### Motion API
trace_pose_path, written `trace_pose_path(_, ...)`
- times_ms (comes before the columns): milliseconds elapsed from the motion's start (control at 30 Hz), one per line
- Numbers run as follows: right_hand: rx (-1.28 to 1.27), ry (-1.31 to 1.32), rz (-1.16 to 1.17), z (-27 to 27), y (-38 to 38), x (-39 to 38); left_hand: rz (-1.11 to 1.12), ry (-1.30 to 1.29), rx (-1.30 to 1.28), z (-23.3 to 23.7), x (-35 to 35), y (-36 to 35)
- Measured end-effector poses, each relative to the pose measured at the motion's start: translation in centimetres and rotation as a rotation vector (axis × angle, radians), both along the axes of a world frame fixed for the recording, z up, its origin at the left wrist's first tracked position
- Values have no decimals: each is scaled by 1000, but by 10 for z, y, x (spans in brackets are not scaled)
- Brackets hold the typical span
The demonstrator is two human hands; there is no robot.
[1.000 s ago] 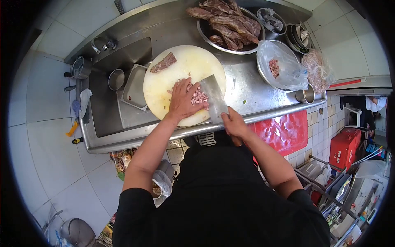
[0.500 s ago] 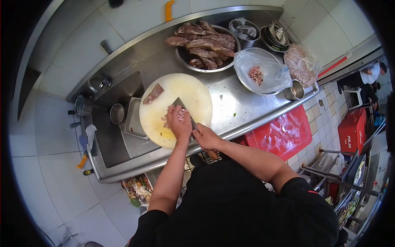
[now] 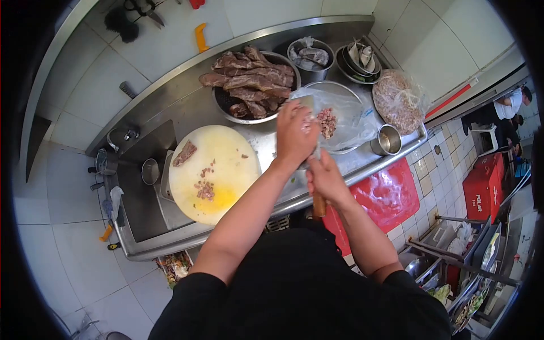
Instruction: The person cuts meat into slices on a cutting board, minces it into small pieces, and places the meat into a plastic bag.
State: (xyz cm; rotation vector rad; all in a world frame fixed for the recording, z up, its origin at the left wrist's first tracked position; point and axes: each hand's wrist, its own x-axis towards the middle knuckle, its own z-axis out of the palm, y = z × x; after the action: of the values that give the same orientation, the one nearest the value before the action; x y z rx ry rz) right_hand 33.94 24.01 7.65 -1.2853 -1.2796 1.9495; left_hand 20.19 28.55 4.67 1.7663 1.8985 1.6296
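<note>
Head | right hand [image 3: 326,178] gripping cleaver [image 3: 319,205]; left hand [image 3: 294,136] flat on blade at bowl [image 3: 345,148] rim

The cleaver [image 3: 319,206] is mostly hidden under the left hand [image 3: 294,135] and inside the right hand [image 3: 324,178], and whatever's in the small bowl [image 3: 310,73] at upper middle is too tiny to make out.

Your steel counter [image 3: 184,110] bears a cutting board [image 3: 224,161] at left. A meat bowl [image 3: 281,58], bag-lined bowl [image 3: 352,122] and metal cup [image 3: 375,146] stand right.
</note>
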Motion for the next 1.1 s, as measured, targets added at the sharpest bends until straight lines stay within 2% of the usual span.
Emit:
trace_pose_path(67,0,-59,-56,5,27,23,-35,-39,-9,-10,32,39)
trace_pose_path(133,107,-169,-115,-11,54,45,-81,-81,-23,-33,42,72)
trace_pose_path(200,125,-191,-123,-20,71,68,-182,-166,-216,-62,43,98)
trace_pose_path(233,150,-230,-125,-20,76,78,-132,-280,-329,-67,43,104)
trace_pose_path(267,174,-268,-127,-20,80,85,-133,-279,-338,-72,37,112)
trace_pose_path(333,183,-320,-133,-6,81,93,-157,-174,-584,-70,18,121)
trace_pose_path(467,203,-236,-136,4,91,103,-151,-155,-561,-46,0,123)
trace_pose_path(667,323,-240,-142,2,99,109,-103,208,-697,-41,-19,104)
trace_pose_path(800,206,-140,-182,-4,98,111,-64,80,-613,-28,-18,83)
trace_pose_path(867,178,-98,-207,-9,95,109,-122,-171,-504,-15,-15,70)
trace_pose_path(900,179,-88,-239,-10,94,106,-116,-172,-507,-16,-17,62)
trace_pose_path(967,179,-71,-256,-20,97,104,-73,-217,-354,-18,-32,44)
trace_pose_path(1033,973,-369,-272,-39,102,101,16,-235,-339,-22,-59,16)
trace_pose_path(1067,959,-334,-245,-38,99,101,85,-255,-319,-23,-79,-4)
trace_pose_path(1100,730,-366,-207,-15,96,101,156,-266,-318,-31,-104,-25)
